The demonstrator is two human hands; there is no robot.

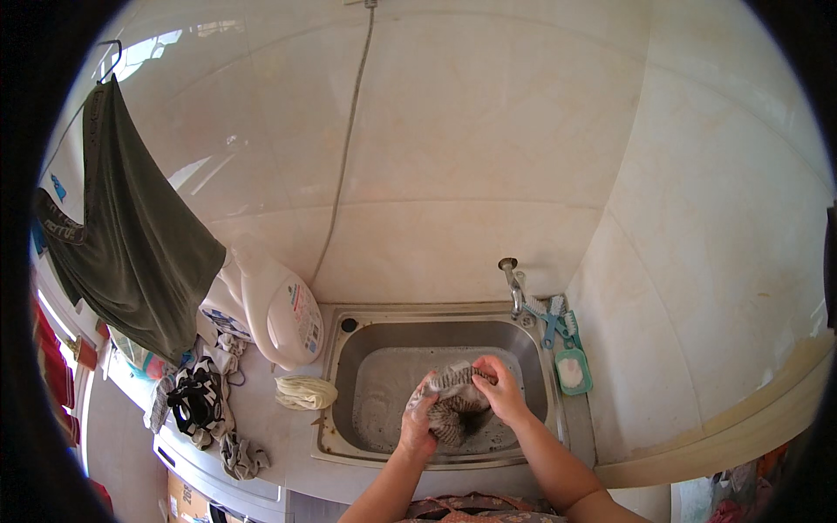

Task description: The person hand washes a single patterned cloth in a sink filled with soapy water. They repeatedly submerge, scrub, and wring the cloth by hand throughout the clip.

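Note:
Above the soapy water in a stainless steel sink, both hands hold a wet, ribbed knit item in grey-brown tones. My left hand grips its left side, with suds on the fingers. My right hand pinches the upper right edge between thumb and fingers. White foam lies on the knit near its top, and a dark opening or fold shows in its middle. Which kind of garment it is, I cannot tell.
A metal tap stands behind the sink. Scrub brushes and a green soap dish line its right. Leftward are a folded pale cloth, a large detergent jug, black-and-white shoes and a hanging dark green garment.

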